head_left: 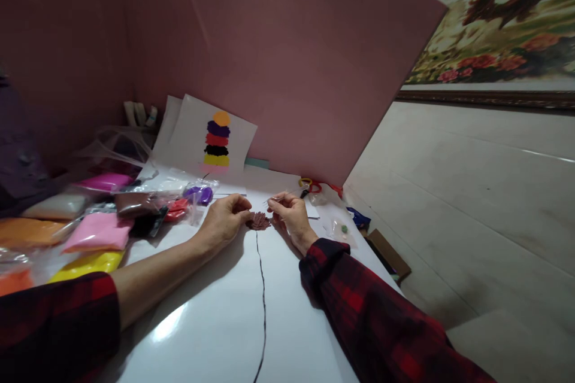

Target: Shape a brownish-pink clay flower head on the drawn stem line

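A small reddish-brown piece of modelling clay (259,221) with a rough, ridged surface lies on the white sheet (215,323). Just below it a thin dark wavy line (264,293) runs down the sheet towards me. My left hand (227,218) is closed, with thumb and forefinger at the clay's left edge. On the other side, my right hand (291,215) pinches a clear plastic fork (281,196). Its fine prongs point left, just above the clay. Whether they touch the clay is hard to see.
Bags of coloured clay, among them a pink bag (99,232) and a yellow bag (87,264), crowd the left side. A card with coloured blobs (188,137) leans against the pink board (278,60). Scissors (309,185) lie behind my right hand, near a small clear bag (344,236).
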A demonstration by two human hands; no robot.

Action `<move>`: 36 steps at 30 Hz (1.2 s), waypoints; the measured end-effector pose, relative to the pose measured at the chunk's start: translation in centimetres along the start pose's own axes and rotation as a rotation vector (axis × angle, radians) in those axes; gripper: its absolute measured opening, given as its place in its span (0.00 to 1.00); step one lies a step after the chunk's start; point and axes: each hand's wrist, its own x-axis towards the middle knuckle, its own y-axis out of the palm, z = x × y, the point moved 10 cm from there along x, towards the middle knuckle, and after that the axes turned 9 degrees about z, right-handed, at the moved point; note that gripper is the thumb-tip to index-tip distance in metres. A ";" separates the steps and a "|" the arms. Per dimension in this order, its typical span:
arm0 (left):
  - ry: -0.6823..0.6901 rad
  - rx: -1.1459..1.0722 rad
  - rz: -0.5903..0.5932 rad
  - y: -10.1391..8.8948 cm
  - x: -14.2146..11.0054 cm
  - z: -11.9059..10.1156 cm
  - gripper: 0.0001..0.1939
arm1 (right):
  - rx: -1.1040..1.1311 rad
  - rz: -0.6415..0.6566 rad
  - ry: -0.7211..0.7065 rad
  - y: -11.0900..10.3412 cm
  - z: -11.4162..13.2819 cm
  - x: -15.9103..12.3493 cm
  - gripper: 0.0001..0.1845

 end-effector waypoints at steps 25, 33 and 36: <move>0.014 0.110 -0.047 -0.6 0.1 -0.1 0.13 | -0.022 0.030 -0.019 0.2 -0.2 0.1 0.13; 0.034 0.089 -0.077 -0.9 0.1 0.0 0.07 | -0.077 0.041 -0.040 0.2 -0.2 0.3 0.12; 0.014 0.110 -0.051 -0.7 -0.1 -0.3 0.12 | -0.091 0.051 -0.038 0.3 -0.1 0.3 0.12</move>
